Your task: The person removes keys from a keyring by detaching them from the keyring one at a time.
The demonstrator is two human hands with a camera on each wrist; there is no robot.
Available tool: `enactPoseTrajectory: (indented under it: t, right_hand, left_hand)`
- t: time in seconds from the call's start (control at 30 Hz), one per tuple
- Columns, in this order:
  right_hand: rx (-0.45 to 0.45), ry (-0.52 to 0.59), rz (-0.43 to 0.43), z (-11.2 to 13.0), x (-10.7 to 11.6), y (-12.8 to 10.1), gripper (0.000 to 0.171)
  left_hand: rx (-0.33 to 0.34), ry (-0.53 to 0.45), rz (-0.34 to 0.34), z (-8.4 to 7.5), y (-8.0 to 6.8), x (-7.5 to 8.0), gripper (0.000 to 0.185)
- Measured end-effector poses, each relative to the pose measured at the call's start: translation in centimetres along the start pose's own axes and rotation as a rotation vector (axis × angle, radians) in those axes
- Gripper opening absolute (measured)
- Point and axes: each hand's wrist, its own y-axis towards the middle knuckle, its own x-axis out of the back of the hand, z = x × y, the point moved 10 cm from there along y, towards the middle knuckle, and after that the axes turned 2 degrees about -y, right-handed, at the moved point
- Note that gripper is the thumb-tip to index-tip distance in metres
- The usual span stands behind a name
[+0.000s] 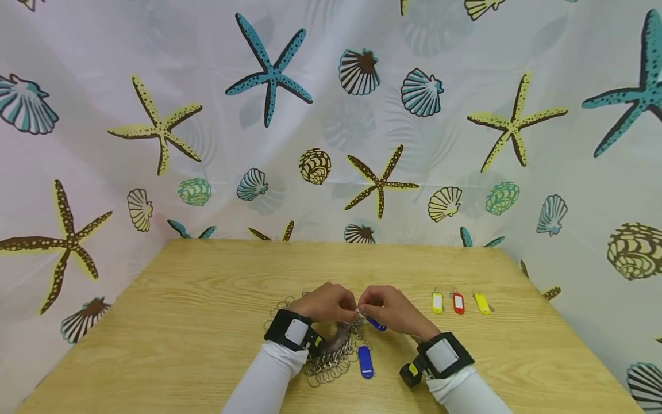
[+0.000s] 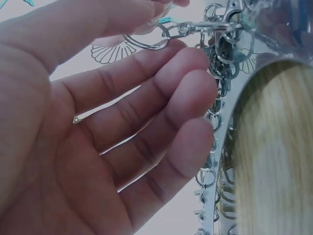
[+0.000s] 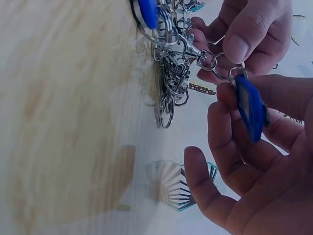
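From the head view, we see the tabletop [image 1: 207, 299] with its far edge and both side edges; the near edge is out of sight. The left hand [image 1: 331, 303] and the right hand [image 1: 393, 310] meet around the middle, well in from both side edges. They pinch small things at their fingertips. A bunch of metal rings and clips [image 1: 331, 368] sits under and beside the left hand. A held blue tag [image 1: 376, 324] pokes out under the right hand, and a second blue tag [image 1: 365, 362] lies nearer to us, just right of the bunch. Two yellow tags [image 1: 437, 302] and a red tag [image 1: 458, 303] make a row toward the right edge. Wide strips of wood run from the bunch to the left edge and from the hands to the far edge, so there is room to move. The room is tight between the bunch and the second blue tag.

In the left wrist view, we see a metal ring [image 2: 146, 41] by the left thumb. The other fingers bend loosely.

In the right wrist view, the left hand pinches the ring on a clip [image 3: 193, 51]. Our right hand grips the held blue tag by its top, up off the wood.
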Motion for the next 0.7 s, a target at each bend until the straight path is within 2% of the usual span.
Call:
enactPoseTrajectory:
  t: [0.37,0.7]
  right_hand:
    - [-0.010,0.009,0.005,-0.18,0.10,-0.10,0.007]
    - [-0.073,0.008,0.014,-0.84,-0.13,0.14,0.011]
  left_hand:
    - [-0.022,-0.014,-0.011,-0.43,0.04,0.18,0.006]
    - [-0.043,0.023,-0.032,-0.23,0.22,0.20,0.008]
